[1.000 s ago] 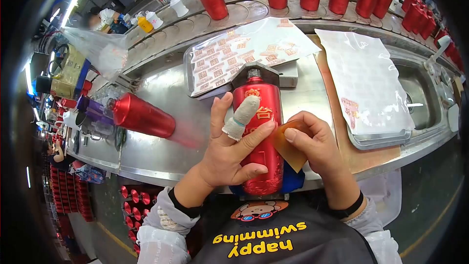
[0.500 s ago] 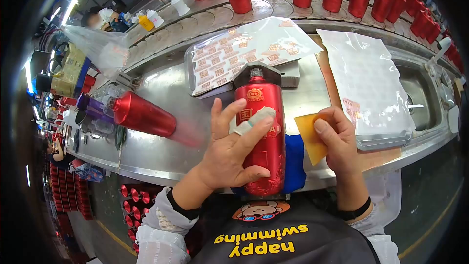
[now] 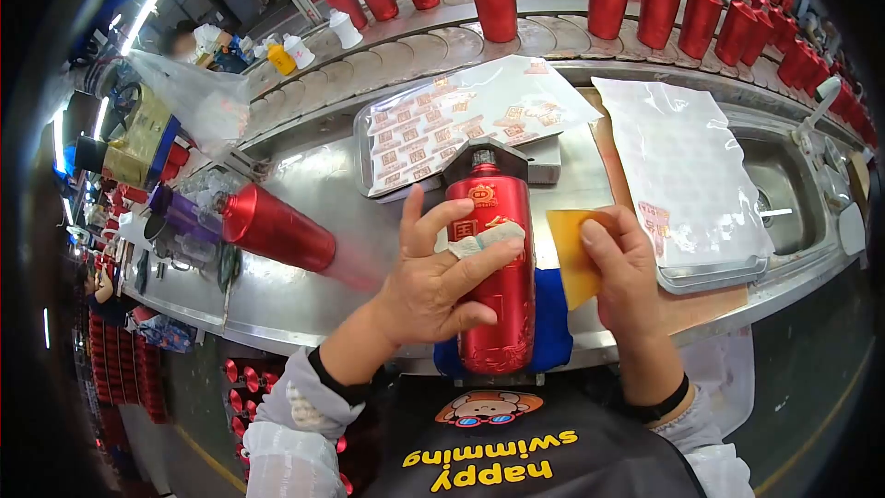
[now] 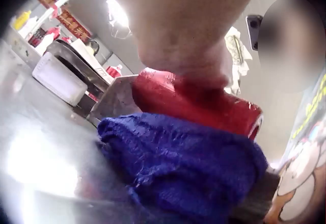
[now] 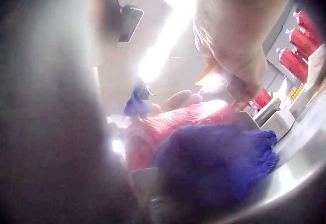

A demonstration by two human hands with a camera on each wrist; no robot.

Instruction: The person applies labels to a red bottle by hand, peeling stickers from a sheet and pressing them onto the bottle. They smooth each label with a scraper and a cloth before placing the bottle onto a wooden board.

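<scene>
A red bottle (image 3: 498, 327) with gold lettering lies on its back on a blue cloth (image 3: 553, 314), its dark neck in a grey angled rest (image 3: 456, 168). My left hand (image 3: 429, 290) lies over the bottle's left side, fingers spread, one wrapped in a white finger cover (image 3: 487, 243) across the lettering. To the right of the bottle, my right hand (image 3: 625, 267) pinches a flat amber sheet (image 3: 572, 263) between thumb and fingers, apart from the bottle. In the left wrist view, the bottle (image 4: 204, 104) rests over the bunched blue cloth (image 4: 178, 157).
Another red bottle (image 3: 278, 229) lies on the steel bench to the left. Behind are a tray with a printed label sheet (image 3: 415, 134) and, at right, a second white sheet (image 3: 687, 166) beside a sink (image 3: 784, 184). Upright red bottles (image 3: 493, 0) line the conveyor (image 3: 396, 55).
My right hand has moved right, off the bottle, with the amber sheet. The covered finger has come down flatter over the lettering. Bottles on the conveyor have shifted left, and the view has tilted slightly.
</scene>
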